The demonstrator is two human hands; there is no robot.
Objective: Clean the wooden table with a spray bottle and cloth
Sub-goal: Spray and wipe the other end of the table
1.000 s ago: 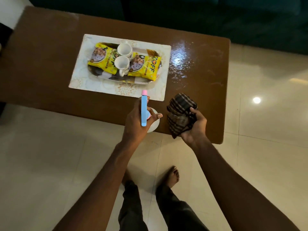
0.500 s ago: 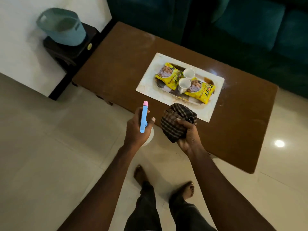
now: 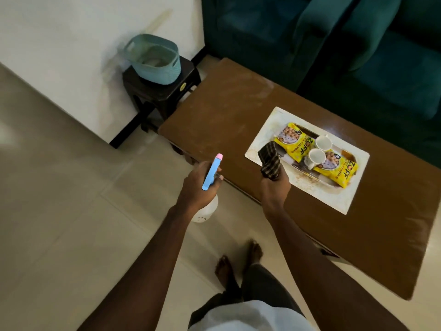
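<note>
Surface (image 3: pixel 238 120), brown wood, is running diagonally from upper centre to lower right of the frame, with pale dusty streaks showing on its upper end. Left hand (image 3: pixel 198 187) is wrapping closed around the neck of the spray bottle (image 3: pixel 211 173) at centre frame, over the floor just beside the near edge of the surface; the blue trigger head with pink tip is pointing up and right, and the white bottle body is hanging below the hand. Right hand (image 3: pixel 274 186) is clenching a dark checked cloth (image 3: pixel 269 161), bunched, over the near edge of the surface; the cloth is overlapping the corner of a white placemat (image 3: pixel 334 199) in the picture, contact not determinable. On the placemat a tray is carrying two yellow snack packets (image 3: pixel 292 144) and two white cups (image 3: pixel 322 142). In the upper left, a teal basket (image 3: pixel 155 60) is sitting on a dark stool (image 3: pixel 162 96) against the wall. A teal sofa (image 3: pixel 358 44) is filling the upper right. Bare feet are standing on the tiled floor at bottom centre.
</note>
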